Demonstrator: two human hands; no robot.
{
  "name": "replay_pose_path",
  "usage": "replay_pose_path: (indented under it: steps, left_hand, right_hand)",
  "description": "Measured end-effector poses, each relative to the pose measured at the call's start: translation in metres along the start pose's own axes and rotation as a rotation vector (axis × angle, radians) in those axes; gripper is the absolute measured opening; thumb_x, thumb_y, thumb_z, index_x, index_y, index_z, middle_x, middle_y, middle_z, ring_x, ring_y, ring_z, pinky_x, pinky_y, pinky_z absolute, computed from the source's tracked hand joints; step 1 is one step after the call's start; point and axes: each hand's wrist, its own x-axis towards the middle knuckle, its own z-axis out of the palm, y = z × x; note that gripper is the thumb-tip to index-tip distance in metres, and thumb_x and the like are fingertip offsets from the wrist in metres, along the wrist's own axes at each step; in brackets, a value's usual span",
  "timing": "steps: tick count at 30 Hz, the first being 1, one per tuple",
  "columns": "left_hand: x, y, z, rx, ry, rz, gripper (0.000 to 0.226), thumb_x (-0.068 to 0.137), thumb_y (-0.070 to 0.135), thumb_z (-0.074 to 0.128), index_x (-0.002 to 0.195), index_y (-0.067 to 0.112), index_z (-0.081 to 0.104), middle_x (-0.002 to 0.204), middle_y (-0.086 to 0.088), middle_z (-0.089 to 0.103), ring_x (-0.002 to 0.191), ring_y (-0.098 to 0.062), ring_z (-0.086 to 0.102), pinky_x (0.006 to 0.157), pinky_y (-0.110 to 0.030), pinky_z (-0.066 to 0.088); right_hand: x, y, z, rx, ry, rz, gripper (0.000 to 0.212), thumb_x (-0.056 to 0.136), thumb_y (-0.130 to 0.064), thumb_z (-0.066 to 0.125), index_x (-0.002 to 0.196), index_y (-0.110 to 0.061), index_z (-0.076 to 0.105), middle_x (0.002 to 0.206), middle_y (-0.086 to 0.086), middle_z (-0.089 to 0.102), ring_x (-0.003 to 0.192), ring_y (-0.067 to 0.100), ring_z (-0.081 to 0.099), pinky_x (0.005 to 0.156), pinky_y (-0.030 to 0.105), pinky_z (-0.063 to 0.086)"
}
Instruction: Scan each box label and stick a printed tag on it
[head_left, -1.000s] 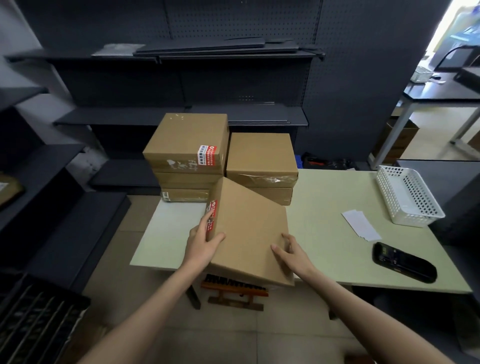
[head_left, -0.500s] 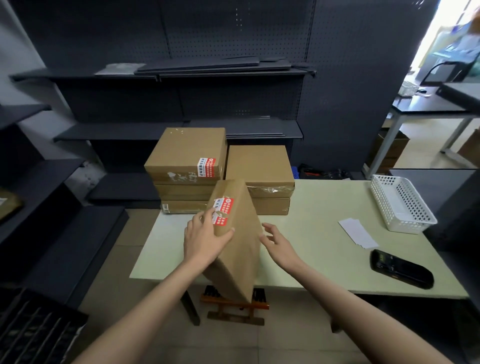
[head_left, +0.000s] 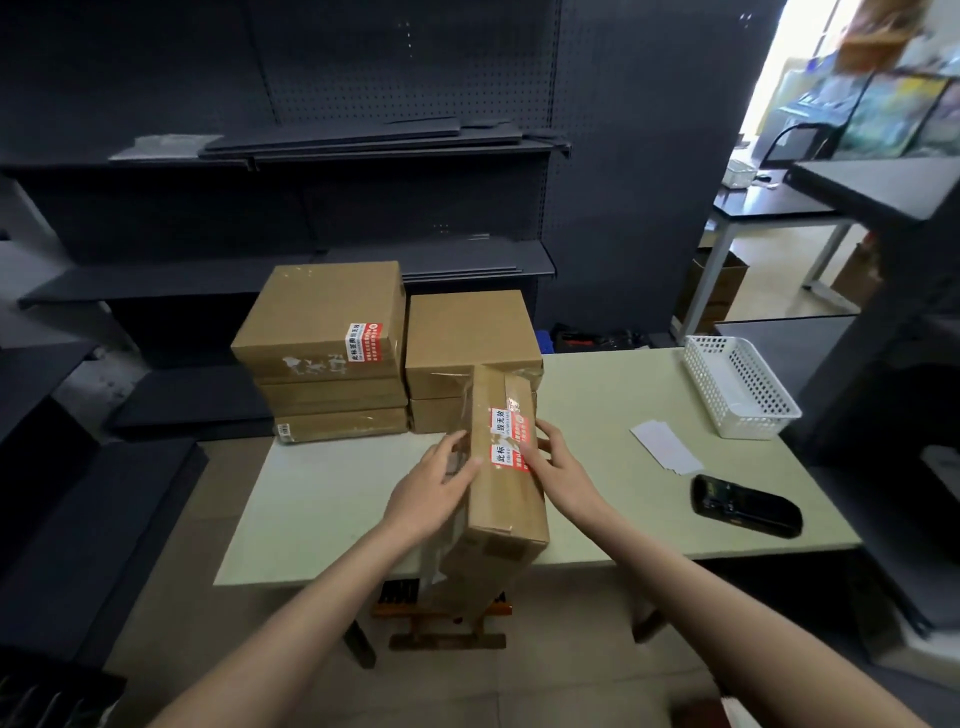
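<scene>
A flat cardboard box (head_left: 508, 501) stands on its edge at the table's front, narrow side up, with a red and white label (head_left: 506, 441) on that side. My left hand (head_left: 434, 496) lies against its left face with fingers straight. My right hand (head_left: 558, 470) holds the right side, thumb on the label. Two stacks of similar boxes stand behind: the taller left stack (head_left: 322, 322), whose top box bears a red label, and the right stack (head_left: 467, 332). A black handheld scanner (head_left: 745, 506) and white printed tags (head_left: 665, 449) lie to the right.
A white plastic basket (head_left: 737, 384) sits at the back right of the pale green table (head_left: 322, 509). Under the table's front edge stands a wooden stool (head_left: 441, 618). Dark shelving (head_left: 337, 150) lines the wall behind and the left side.
The box has been turned from leaning tilted to standing on its edge with the labelled narrow side up. My right hand moved from beside the box onto its right side.
</scene>
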Motion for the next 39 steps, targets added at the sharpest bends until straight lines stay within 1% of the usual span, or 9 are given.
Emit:
replay_pose_path:
  steps: [8,13,18,21,23,25,31,35,39]
  left_hand:
    - [0.019,-0.030,0.034,0.157,-0.238,0.035,0.056,0.094,0.064,0.025,0.144,0.039,0.031,0.151,0.006,0.035,0.135,-0.019,0.038,0.106,-0.043,0.039]
    - [0.026,-0.040,0.051,0.218,-0.255,0.018,0.055,0.096,0.058,0.029,0.146,0.035,0.029,0.153,0.003,0.032,0.136,-0.020,0.035,0.106,-0.039,0.038]
    - [0.035,-0.048,0.059,0.241,-0.264,-0.012,0.057,0.095,0.059,0.031,0.146,0.036,0.026,0.150,-0.002,0.035,0.133,-0.023,0.039,0.104,-0.039,0.039]
    - [0.041,-0.048,0.064,0.250,-0.266,-0.049,0.058,0.094,0.060,0.031,0.147,0.036,0.024,0.149,-0.004,0.035,0.130,-0.025,0.043,0.101,-0.038,0.041]
    - [0.045,-0.049,0.066,0.260,-0.258,-0.072,0.059,0.094,0.060,0.033,0.147,0.036,0.023,0.149,-0.005,0.034,0.129,-0.026,0.044,0.100,-0.037,0.042]
    - [0.050,-0.051,0.068,0.260,-0.254,-0.091,0.061,0.093,0.061,0.035,0.147,0.037,0.021,0.148,-0.007,0.034,0.127,-0.026,0.045,0.099,-0.037,0.043]
    - [0.069,-0.048,0.081,0.248,-0.218,-0.117,0.064,0.092,0.062,0.037,0.148,0.038,0.019,0.148,-0.008,0.030,0.131,-0.027,0.038,0.102,-0.039,0.042]
    - [0.080,-0.036,0.091,0.242,-0.162,-0.131,0.061,0.093,0.057,0.039,0.148,0.036,0.022,0.150,-0.005,0.028,0.135,-0.025,0.030,0.105,-0.038,0.035]
    - [0.090,-0.033,0.101,0.250,-0.103,-0.138,0.061,0.093,0.055,0.042,0.148,0.035,0.024,0.153,-0.002,0.026,0.137,-0.023,0.027,0.108,-0.039,0.032]
  right_hand:
    - [-0.018,0.018,-0.046,-0.068,0.097,0.084,0.048,0.099,-0.044,0.040,0.145,-0.030,0.029,0.130,-0.008,0.047,0.111,0.013,0.054,0.083,0.023,0.046]
    - [-0.021,0.036,-0.059,-0.115,0.145,0.138,0.046,0.097,-0.051,0.042,0.139,-0.032,0.038,0.136,-0.007,0.051,0.114,0.014,0.055,0.087,0.028,0.042]
    - [-0.023,0.043,-0.068,-0.128,0.151,0.192,0.060,0.091,-0.064,0.040,0.141,-0.032,0.035,0.134,-0.006,0.054,0.114,0.013,0.055,0.098,0.035,0.043]
    - [-0.020,0.046,-0.072,-0.140,0.143,0.208,0.084,0.073,-0.085,0.039,0.140,-0.036,0.032,0.130,-0.009,0.056,0.110,0.014,0.059,0.099,0.044,0.045]
    - [-0.014,0.048,-0.075,-0.160,0.125,0.215,0.096,0.061,-0.092,0.039,0.140,-0.038,0.031,0.129,-0.009,0.057,0.109,0.016,0.060,0.095,0.041,0.047]
    - [-0.008,0.050,-0.078,-0.171,0.103,0.225,0.095,0.060,-0.090,0.042,0.140,-0.039,0.030,0.128,-0.009,0.057,0.107,0.017,0.061,0.091,0.040,0.047]
    - [0.017,0.058,-0.098,-0.194,0.066,0.244,0.089,0.062,-0.085,0.045,0.138,-0.041,0.031,0.126,-0.011,0.057,0.105,0.014,0.062,0.095,0.044,0.048]
    - [0.039,0.064,-0.116,-0.186,0.033,0.255,0.061,0.087,-0.061,0.049,0.139,-0.034,0.033,0.119,-0.010,0.059,0.099,0.011,0.063,0.086,0.036,0.051]
    - [0.063,0.076,-0.130,-0.152,0.003,0.268,0.054,0.093,-0.050,0.049,0.139,-0.028,0.035,0.115,-0.008,0.061,0.098,0.012,0.063,0.085,0.036,0.052]
